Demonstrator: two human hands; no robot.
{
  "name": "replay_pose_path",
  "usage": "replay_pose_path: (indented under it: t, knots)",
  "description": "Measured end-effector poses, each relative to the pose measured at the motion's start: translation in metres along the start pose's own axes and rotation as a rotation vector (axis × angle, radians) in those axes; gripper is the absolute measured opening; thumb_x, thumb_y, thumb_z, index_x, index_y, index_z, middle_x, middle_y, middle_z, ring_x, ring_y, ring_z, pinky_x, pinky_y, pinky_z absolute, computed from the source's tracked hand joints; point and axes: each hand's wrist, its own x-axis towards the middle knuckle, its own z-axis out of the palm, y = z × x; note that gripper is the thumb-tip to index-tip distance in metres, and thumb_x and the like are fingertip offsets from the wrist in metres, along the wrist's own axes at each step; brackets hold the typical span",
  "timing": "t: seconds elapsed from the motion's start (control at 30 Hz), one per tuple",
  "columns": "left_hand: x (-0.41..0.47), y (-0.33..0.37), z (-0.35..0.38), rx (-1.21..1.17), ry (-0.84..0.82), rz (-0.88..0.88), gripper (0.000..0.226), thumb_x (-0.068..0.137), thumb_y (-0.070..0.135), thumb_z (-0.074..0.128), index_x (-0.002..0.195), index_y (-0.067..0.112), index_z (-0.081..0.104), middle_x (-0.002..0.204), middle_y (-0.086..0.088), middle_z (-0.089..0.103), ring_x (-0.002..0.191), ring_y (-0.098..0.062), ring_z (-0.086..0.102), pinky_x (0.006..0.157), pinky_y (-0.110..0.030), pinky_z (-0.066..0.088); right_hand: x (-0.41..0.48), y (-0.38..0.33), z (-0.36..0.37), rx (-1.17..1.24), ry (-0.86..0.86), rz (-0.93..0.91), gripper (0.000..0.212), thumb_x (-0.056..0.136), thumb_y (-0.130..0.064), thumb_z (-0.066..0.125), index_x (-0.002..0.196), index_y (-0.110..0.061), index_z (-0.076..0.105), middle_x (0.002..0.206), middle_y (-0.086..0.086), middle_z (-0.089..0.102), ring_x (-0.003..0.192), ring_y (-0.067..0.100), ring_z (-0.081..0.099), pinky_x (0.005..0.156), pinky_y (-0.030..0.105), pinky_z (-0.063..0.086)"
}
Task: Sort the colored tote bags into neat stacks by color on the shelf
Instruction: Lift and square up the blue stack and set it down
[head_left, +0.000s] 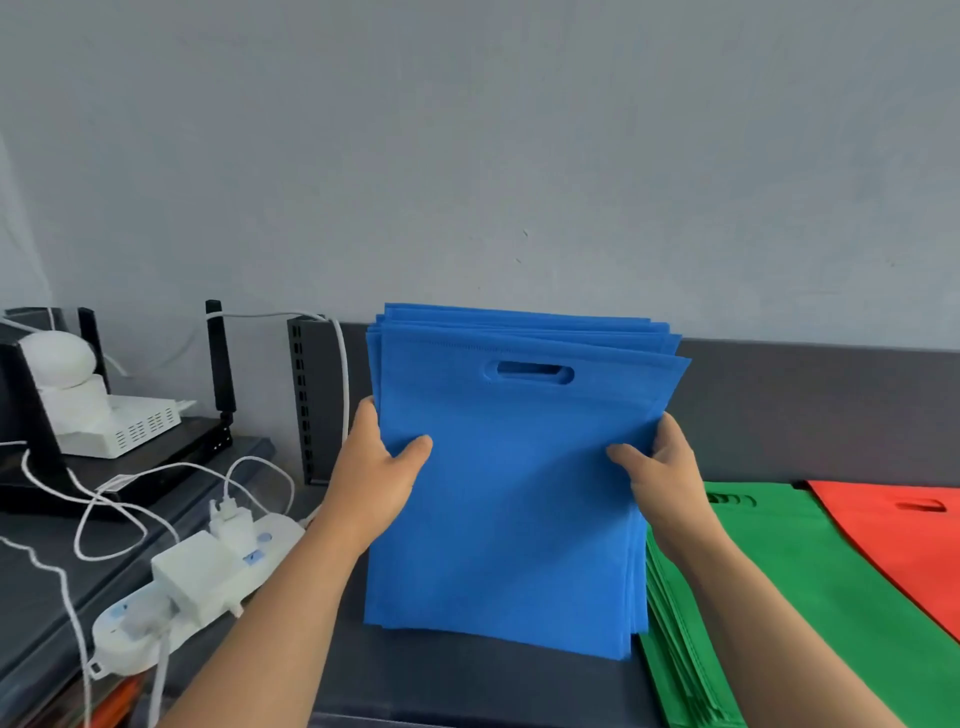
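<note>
While left hand (374, 470) and right hand (662, 475) pinch blue bags (509, 509), green bags (789, 582) half-hidden, red bags (898, 535) cropped.

Person's body, 2 parts in view: L hand (374, 467) just left of frame centre, R hand (662, 470) right of centre. Both bare, fingers & wrists incl. L forearm (270, 623) & R forearm (779, 634) also bare, uncovered down to bottom edge.

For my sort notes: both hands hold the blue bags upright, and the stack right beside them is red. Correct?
No: the head view shows the green stack right beside the blue bags; the red bags lie beyond it. The left hand and right hand do hold them upright.
</note>
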Motion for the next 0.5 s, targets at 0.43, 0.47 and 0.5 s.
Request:
replay_pose_path:
  t: [0.43, 0.47, 0.5]
  knots:
    - [0.002, 0.031, 0.012, -0.078, 0.152, 0.187, 0.024, 0.096, 0.008, 0.045, 0.113, 0.025, 0.044, 0.091, 0.011, 0.059, 0.060, -0.001, 0.052, 0.050, -0.012, 0.044, 0.011, -0.047, 0.017, 0.028, 0.131, -0.154, 0.029, 0.088, -0.004, 0.045, 0.113, -0.018, 0.048, 0.101, -0.010, 0.060, 0.085, 0.006, 0.057, 0.072, 0.025, 0.047]
    - [0.005, 0.037, 0.011, -0.087, 0.154, 0.203, 0.024, 0.095, 0.006, 0.045, 0.112, 0.024, 0.044, 0.088, 0.011, 0.058, 0.059, 0.000, 0.051, 0.049, -0.012, 0.043, 0.014, -0.053, 0.016, 0.039, 0.137, -0.172, 0.029, 0.088, -0.005, 0.045, 0.113, -0.019, 0.049, 0.101, -0.010, 0.060, 0.085, 0.006, 0.057, 0.072, 0.024, 0.047]
    - [0.008, 0.041, 0.009, -0.092, 0.149, 0.202, 0.024, 0.094, 0.005, 0.045, 0.111, 0.023, 0.044, 0.086, 0.011, 0.057, 0.057, 0.002, 0.050, 0.048, -0.010, 0.041, 0.016, -0.056, 0.015, 0.049, 0.134, -0.173, 0.028, 0.087, -0.006, 0.045, 0.112, -0.019, 0.050, 0.100, -0.010, 0.059, 0.084, 0.007, 0.056, 0.072, 0.024, 0.045]
